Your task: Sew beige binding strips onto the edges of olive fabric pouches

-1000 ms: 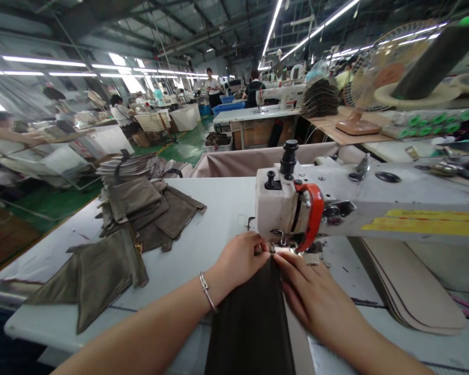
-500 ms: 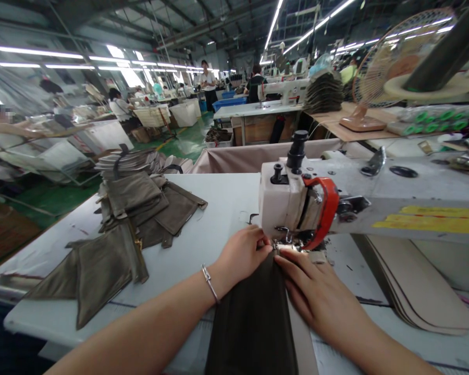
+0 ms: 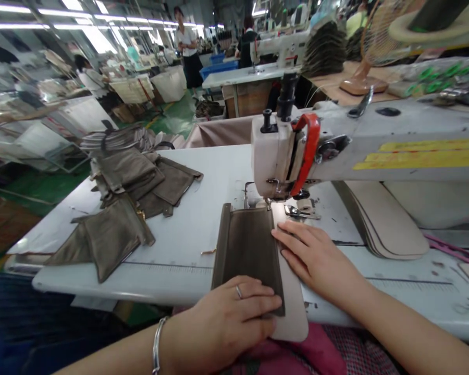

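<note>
A dark brown fabric pocket piece lies on a beige panel under the head of a sewing machine. My left hand rests across the near end of the brown piece, fingers stretched out together and pointing right. With its fingers extended, my right hand lies flat on the right edge of the panel, just in front of the needle area. The needle tip is too small to make out. A small gold zipper pull sticks out from the left side of the piece.
Several brown fabric pieces are heaped on the left of the white table. Beige panels lie stacked under the machine arm. Pink-handled scissors lie at right. Behind are a fan and a standing person.
My left hand has left the needle area and come back to the near end of the piece. The brown piece now lies flatter, its far end exposed. My view has tilted downward.
</note>
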A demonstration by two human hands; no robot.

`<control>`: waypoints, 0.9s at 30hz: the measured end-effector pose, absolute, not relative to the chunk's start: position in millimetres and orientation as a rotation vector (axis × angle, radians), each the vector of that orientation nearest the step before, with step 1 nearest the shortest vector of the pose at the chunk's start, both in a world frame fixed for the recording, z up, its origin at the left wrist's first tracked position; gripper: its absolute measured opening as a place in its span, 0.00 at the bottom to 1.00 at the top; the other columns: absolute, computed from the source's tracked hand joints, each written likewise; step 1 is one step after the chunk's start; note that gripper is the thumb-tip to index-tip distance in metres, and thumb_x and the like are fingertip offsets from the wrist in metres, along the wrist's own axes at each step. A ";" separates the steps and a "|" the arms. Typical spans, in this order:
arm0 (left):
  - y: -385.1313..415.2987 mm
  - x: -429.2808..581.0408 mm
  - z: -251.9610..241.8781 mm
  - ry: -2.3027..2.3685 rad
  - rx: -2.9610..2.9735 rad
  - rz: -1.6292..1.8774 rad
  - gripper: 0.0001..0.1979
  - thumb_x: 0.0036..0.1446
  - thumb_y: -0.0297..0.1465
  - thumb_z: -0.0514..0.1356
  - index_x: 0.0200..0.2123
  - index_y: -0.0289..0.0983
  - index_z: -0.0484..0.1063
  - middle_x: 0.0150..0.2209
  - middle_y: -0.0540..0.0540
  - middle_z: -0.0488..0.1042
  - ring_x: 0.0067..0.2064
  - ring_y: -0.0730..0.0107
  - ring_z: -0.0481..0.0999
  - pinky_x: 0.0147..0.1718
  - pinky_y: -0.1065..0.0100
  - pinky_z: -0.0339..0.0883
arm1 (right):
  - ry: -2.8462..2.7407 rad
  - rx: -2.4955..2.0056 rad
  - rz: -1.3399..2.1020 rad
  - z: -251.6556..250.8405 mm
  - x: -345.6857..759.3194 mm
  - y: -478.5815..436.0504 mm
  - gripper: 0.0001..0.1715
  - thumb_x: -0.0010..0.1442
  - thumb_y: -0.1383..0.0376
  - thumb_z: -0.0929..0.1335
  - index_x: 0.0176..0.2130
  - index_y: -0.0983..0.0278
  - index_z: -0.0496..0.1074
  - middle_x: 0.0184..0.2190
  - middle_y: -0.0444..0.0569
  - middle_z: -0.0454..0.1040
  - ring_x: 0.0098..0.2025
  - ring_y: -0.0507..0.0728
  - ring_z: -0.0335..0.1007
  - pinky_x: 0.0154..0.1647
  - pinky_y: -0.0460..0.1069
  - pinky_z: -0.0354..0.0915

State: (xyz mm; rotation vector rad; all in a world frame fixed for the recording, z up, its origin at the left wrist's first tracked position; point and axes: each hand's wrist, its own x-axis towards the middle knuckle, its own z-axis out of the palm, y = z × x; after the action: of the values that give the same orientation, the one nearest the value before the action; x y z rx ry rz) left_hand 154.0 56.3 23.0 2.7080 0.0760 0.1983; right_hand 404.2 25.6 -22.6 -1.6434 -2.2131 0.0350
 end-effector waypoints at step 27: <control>150.3 216.8 6.7 0.591 2.943 0.338 0.15 0.65 0.30 0.50 0.54 0.34 0.63 0.59 0.40 0.63 0.64 0.60 0.57 0.64 0.54 0.52 | -2.259 -1.668 -0.146 -32.1 405.1 28.3 0.27 0.65 0.63 0.61 0.62 0.56 0.57 0.62 0.49 0.58 0.61 0.58 0.55 0.56 0.58 0.61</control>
State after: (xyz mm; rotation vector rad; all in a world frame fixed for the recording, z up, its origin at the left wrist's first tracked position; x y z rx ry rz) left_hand 216.8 150.3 6.7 2.9433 0.5912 0.3382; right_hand 405.1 28.3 -32.1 -1.6685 -2.2587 -0.1456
